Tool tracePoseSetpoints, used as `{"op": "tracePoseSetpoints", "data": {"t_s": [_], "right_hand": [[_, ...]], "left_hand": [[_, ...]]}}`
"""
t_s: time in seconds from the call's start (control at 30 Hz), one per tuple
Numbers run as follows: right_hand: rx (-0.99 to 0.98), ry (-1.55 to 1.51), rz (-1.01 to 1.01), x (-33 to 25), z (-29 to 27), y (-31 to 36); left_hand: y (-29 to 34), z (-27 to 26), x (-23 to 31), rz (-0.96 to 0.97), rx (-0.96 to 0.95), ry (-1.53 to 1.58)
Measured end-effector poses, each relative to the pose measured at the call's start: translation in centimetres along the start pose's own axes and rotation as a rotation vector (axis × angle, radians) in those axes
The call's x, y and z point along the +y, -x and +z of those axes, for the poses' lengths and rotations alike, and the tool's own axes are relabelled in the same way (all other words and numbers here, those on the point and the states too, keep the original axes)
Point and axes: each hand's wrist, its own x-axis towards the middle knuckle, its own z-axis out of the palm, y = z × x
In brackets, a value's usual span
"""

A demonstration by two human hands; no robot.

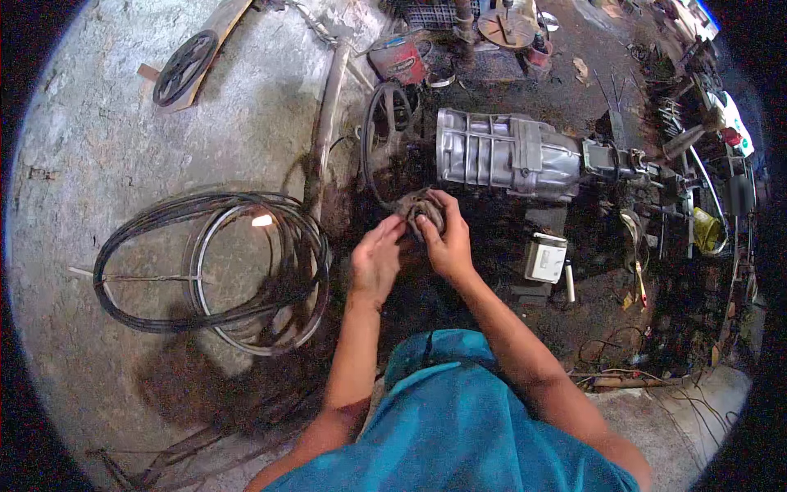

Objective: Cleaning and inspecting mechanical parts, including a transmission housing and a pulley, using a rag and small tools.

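A crumpled grey-brown rag (420,209) is bunched between my two hands, in front of my body. My right hand (451,246) is closed around its right side, with the thumb pressed on top. Against the rag's left edge are the fingertips of my left hand (377,258), held close together and slightly blurred. Just beyond the rag stands a dark spoked wheel (369,148) with a thin rim. To the right lies a silver ribbed metal gearbox housing (500,156) on its side, apart from my hands.
Coiled black cables and a pale hoop (197,262) hang at the left. A red container (398,61) stands at the back. Right of my hands is a small white box (545,258). Tools and a yellow-green container (707,231) crowd the far right. Another dark wheel (187,67) is at upper left.
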Motion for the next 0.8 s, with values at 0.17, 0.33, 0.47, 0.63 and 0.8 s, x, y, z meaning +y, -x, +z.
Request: {"op": "tracePoseSetpoints", "data": {"t_s": [0.17, 0.33, 0.47, 0.63, 0.8], "right_hand": [[0.038, 0.054, 0.007, -2.5, 6.0, -3.0], [0.098, 0.5, -0.074, 1.5, 13.2, -10.5], [0.115, 0.634, -0.109, 2.1, 16.1, -17.7], [0.139, 0.862, 0.157, 4.0, 15.1, -31.3], [0.078, 0.675, -0.132, 1.5, 17.3, -19.0]], "left_hand": [[-11.9, -6.7, 0.3, 0.433, 0.294, -0.098], [-20.3, -4.3, -1.9, 0.64, -0.037, -0.195], [-21.6, -3.6, -3.8, 0.476, 0.023, 0.158], [-21.1, -2.3, -4.4, 0.675, 0.237, -0.574], [-23.0, -6.7, -11.2, 0.625, 0.18, -0.438]]}}
